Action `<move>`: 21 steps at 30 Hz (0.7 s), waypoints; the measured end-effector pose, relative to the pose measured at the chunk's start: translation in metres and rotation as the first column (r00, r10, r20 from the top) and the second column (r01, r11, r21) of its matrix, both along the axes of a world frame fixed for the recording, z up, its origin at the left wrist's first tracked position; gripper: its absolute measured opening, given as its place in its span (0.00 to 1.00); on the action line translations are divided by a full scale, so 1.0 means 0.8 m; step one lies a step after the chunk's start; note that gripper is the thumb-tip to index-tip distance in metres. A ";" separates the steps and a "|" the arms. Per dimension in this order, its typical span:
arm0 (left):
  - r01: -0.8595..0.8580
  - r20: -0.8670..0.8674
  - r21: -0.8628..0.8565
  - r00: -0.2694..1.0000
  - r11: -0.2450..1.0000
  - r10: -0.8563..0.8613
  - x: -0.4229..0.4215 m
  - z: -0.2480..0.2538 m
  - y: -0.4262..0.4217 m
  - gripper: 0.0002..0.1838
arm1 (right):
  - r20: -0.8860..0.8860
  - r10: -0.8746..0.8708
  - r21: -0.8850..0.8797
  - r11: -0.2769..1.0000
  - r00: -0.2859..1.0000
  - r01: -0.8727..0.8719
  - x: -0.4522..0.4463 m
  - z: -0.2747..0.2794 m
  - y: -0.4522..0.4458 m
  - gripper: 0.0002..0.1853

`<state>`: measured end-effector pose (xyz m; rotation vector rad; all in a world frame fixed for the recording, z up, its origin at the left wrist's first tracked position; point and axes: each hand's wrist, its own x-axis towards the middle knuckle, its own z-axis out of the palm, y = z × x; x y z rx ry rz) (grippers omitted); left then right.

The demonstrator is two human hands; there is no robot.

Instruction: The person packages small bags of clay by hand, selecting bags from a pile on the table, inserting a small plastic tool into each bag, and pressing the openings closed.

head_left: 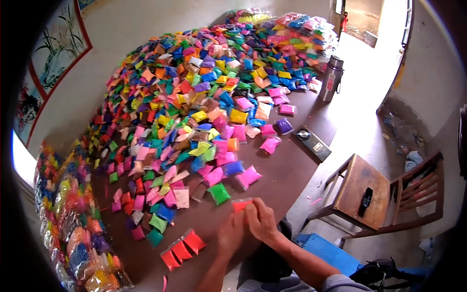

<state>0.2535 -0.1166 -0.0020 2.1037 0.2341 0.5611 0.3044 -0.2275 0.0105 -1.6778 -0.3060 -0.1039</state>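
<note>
Near the table's front edge, my right hand [261,221] is closed on a small red plastic packet [240,206]. My left hand [230,234] is beside it, just under the packet, smeared by motion; its fingers cannot be made out. To the left, three red packets [182,250] lie side by side in a row on the brown table [277,192]. A green packet [219,193] and a pink packet [249,177] lie just beyond my hands.
A large heap of coloured packets [194,92] covers much of the table. Bulging clear bags [78,219] stand at the left. A steel flask [331,79] and a dark flat device [311,142] sit on the right. A wooden chair [357,194] and blue stool [331,250] stand beside the table.
</note>
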 end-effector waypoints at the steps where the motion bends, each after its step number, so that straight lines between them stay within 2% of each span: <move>1: -0.004 0.055 -0.021 0.998 1.000 0.005 -0.001 0.006 0.000 0.19 | -0.001 -0.015 -0.021 1.000 1.000 0.014 -0.001 0.002 0.000 0.10; 3: -0.001 0.116 -0.061 0.993 0.998 0.009 -0.003 0.013 0.001 0.19 | 0.003 0.035 -0.028 0.999 0.999 -0.035 0.001 0.011 0.001 0.10; 5: 0.018 0.052 -0.018 0.998 1.000 -0.017 -0.003 0.014 0.006 0.18 | 0.012 0.019 -0.044 0.999 1.000 -0.018 0.001 0.011 0.001 0.11; 7: 0.058 0.029 -0.075 0.998 0.995 -0.056 -0.001 0.018 0.009 0.18 | 0.012 0.001 -0.034 0.999 1.000 0.000 0.003 0.003 -0.001 0.10; 9: 0.098 -0.149 -0.152 0.981 0.984 -0.120 -0.003 0.030 0.009 0.16 | 0.008 -0.011 -0.035 0.999 1.000 0.011 0.002 0.003 -0.004 0.08; 11: 0.109 -0.098 -0.160 0.987 0.981 -0.126 -0.003 0.023 0.010 0.18 | 0.024 -0.010 0.006 1.000 1.000 0.010 0.000 0.004 -0.006 0.07; 13: 0.103 -0.122 -0.131 0.985 0.986 -0.119 -0.002 0.020 0.013 0.17 | 0.017 0.001 -0.011 1.000 1.000 -0.001 -0.002 0.002 -0.009 0.06; 14: 0.112 -0.040 -0.101 0.992 0.989 -0.117 -0.002 0.004 0.016 0.15 | 0.007 0.026 -0.004 1.000 1.000 -0.026 -0.003 0.003 -0.009 0.06; 16: 0.128 0.011 -0.152 0.992 0.980 -0.127 -0.001 0.019 0.013 0.13 | 0.054 0.050 0.001 0.999 0.997 -0.051 -0.001 0.002 -0.006 0.07; 17: 0.125 0.048 -0.188 0.992 0.974 -0.118 -0.001 0.027 0.011 0.12 | -0.023 0.079 -0.004 0.997 0.997 -0.079 -0.002 0.003 -0.005 0.10; 18: 0.099 0.130 -0.124 0.988 0.987 -0.083 0.000 0.027 0.007 0.10 | -0.066 0.109 -0.021 0.994 0.992 -0.111 -0.001 0.005 -0.006 0.10; 19: 0.113 0.138 -0.132 0.986 0.985 -0.094 0.000 0.026 0.006 0.10 | -0.111 0.142 -0.034 0.989 0.984 -0.146 0.001 0.006 -0.008 0.11; 21: 0.113 0.171 -0.056 0.980 0.992 -0.102 -0.001 0.021 0.009 0.10 | -0.108 0.158 -0.016 0.987 0.982 -0.160 0.002 0.005 -0.010 0.11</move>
